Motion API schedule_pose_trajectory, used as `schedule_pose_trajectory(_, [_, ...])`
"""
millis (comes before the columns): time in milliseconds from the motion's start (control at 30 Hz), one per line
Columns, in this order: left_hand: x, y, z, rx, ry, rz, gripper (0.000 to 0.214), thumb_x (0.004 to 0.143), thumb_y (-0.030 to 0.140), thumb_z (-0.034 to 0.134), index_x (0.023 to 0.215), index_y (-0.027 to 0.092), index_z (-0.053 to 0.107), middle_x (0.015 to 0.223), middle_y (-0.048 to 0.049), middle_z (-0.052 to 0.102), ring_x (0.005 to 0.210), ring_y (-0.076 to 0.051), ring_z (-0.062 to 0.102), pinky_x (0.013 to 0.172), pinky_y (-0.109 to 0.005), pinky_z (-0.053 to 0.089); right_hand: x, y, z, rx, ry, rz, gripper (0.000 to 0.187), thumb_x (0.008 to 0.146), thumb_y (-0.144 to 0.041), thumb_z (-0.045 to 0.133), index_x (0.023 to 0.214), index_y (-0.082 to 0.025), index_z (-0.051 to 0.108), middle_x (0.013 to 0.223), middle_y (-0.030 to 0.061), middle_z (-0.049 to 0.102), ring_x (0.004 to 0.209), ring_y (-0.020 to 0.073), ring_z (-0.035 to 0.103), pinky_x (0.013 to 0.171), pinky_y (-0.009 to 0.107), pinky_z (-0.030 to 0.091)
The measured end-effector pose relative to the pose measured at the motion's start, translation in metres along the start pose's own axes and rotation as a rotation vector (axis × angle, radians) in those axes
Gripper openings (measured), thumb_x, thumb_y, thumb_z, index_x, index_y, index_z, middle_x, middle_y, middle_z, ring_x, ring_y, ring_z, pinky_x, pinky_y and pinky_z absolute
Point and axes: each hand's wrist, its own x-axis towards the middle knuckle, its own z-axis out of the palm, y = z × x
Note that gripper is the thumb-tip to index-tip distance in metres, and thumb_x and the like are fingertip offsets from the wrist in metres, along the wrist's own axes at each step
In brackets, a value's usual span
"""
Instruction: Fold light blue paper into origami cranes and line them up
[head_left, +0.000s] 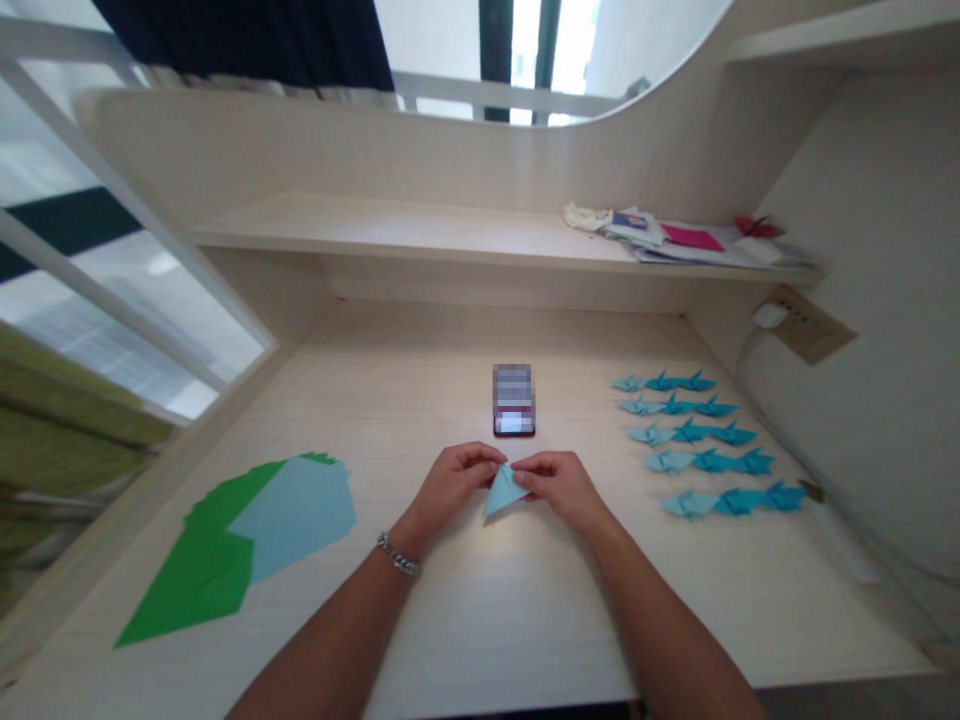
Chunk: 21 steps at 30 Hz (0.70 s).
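A light blue piece of folded paper (504, 492), roughly triangular, is between my two hands over the middle of the desk. My left hand (463, 480) pinches its upper left side, a chain bracelet on that wrist. At the paper's upper right edge, my right hand (559, 484) has thumb and fingers closed on it. Just beyond the hands lies a phone (514, 422) with its screen lit and partly blurred out. Folded blue paper cranes (739, 461) sit in several rows to the right.
Green paper sheets (191, 585) and light blue sheets (300, 520) lie fanned out at the left. A shelf (420, 242) at the back bears papers (694, 238). On the right, a plug (769, 316) sits in a wall socket, its cable running down beside the cranes.
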Motion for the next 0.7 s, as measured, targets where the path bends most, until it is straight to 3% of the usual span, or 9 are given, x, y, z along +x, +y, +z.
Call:
schedule_pose_trajectory(133, [-0.0001,-0.0004,0.0021,0.003,0.008,0.014,0.02,0.074,0.026,0.065,0.089,0.014,0.067,0.077,-0.0044,0.069,0.068,-0.014,0.062,0.067,-0.027,0.05,-0.0004,-0.0012,0.0022,-0.014,0.017,-0.013,0.034,0.062,-0.039,0.075,0.085,-0.014,0.073,0.073,0.0068,0.07,0.061,0.0159,0.063,0.056,0.029,0.052])
schedule_pose_trajectory(700, [0.0006,-0.0027,0.0044,0.081,0.055,0.051,0.018,0.072,0.029,0.068,0.081,0.013,0.069,0.077,-0.0067,0.071,0.068,-0.015,0.063,0.065,-0.026,0.049,-0.0022,-0.004,0.0061,-0.02,0.003,-0.029,0.035,0.064,-0.04,0.073,0.087,-0.014,0.073,0.07,0.0058,0.07,0.056,0.014,0.061,0.056,0.028,0.051])
